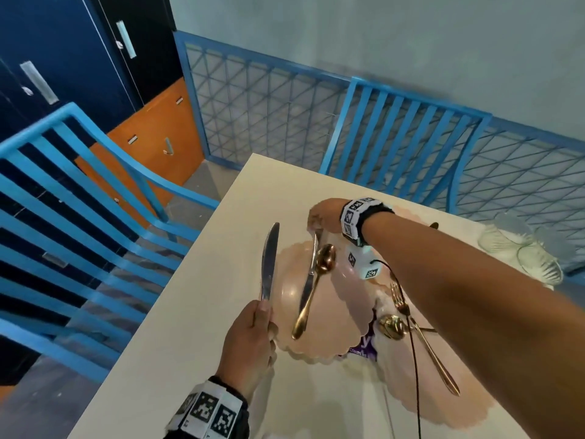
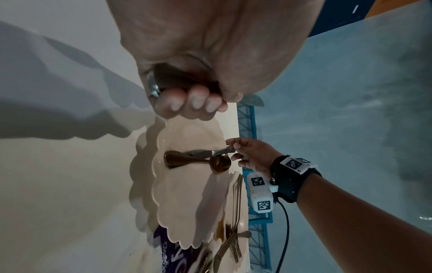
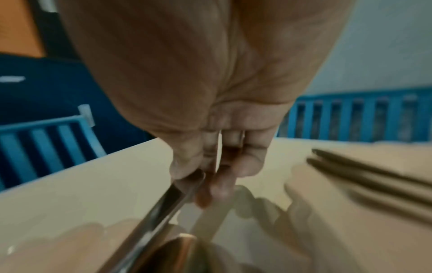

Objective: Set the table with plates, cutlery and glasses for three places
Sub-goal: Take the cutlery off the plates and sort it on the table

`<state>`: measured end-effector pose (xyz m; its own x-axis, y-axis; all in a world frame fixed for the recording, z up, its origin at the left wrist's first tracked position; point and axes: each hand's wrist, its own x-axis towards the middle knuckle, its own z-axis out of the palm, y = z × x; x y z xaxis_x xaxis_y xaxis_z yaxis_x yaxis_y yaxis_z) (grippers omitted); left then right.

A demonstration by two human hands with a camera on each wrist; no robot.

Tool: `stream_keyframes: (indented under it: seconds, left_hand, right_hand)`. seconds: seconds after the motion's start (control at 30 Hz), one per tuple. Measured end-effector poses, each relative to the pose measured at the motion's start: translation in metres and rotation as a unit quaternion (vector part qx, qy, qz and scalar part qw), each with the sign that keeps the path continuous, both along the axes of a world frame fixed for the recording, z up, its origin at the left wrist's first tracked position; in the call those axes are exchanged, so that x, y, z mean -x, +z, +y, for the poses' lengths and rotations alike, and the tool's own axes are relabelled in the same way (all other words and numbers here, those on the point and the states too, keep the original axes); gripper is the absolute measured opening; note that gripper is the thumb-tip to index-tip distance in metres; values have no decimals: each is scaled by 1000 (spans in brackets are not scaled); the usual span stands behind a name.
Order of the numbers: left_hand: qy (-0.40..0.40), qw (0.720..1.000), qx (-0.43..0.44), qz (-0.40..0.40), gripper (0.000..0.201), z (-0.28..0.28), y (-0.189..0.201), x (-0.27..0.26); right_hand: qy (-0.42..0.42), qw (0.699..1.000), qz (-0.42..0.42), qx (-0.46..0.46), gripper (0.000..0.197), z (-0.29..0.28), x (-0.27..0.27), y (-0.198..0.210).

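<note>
My left hand (image 1: 262,315) grips the handle of a silver knife (image 1: 269,261), blade pointing away, over the table (image 1: 190,327) just left of a pink scalloped plate (image 1: 335,324). My right hand (image 1: 317,224) pinches the far end of a second silver knife (image 1: 309,274), which lies across that plate beside a gold spoon (image 1: 316,286). The left wrist view shows the pinch on the knife (image 2: 205,152) and the spoon (image 2: 219,163). In the right wrist view my fingers (image 3: 217,188) hold the knife (image 3: 161,206). Clear glasses (image 1: 519,251) stand at the far right.
A second pink plate (image 1: 421,397) at the near right carries a gold fork (image 1: 422,339) and a gold spoon (image 1: 392,326). A purple packet (image 1: 364,347) lies between the plates. Blue chairs stand at the left (image 1: 79,217) and the far side (image 1: 402,134).
</note>
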<state>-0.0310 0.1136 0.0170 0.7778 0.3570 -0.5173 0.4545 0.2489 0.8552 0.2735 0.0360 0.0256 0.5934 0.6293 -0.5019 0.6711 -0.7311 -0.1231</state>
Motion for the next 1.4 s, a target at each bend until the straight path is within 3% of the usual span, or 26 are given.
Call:
stream_keyframes:
  seconds: [0.23,0.43,0.47,0.57,0.63,0.73,0.8,0.93,1.13,1.4]
  left_hand:
    - [13,1000,-18,-17,43,7,-5,2]
    - [26,999,2,-41,36,8,9,1]
    - [27,999,8,-46,35,8,14,1]
    - [26,998,20,-52,34,5,25,0]
    - [19,999,28,-42,34,1,29,-1]
    - [2,999,38,-12,34,-13,32,0]
    - [-20,999,42,5,36,-24,32,8]
    - [-80,996,35,34,39,-47,40,30]
    - [-164,985,-7,45,55,-72,52,70]
    - [-160,980,-103,56,27,-97,31,111]
  right_hand:
    - [-36,995,71,-53,20,5,-16,-9]
    - [-179,963,39,-199,33,-15,-5,58]
    - [-235,939,49,-247,31,-27,1,69]
    - [-414,824,83,-377,22,-75,49,97]
    - [-476,760,148,-416,20,-107,105,97]
    - [-515,690,265,-434,13,-138,200,76]
    - [-530,665,285,-442,13,-140,261,64]
    - [-522,685,268,-431,6,-130,345,57]
    - [-483,732,262,-404,4,-124,388,58]
    - [-463,771,251,-358,6,-142,417,51]
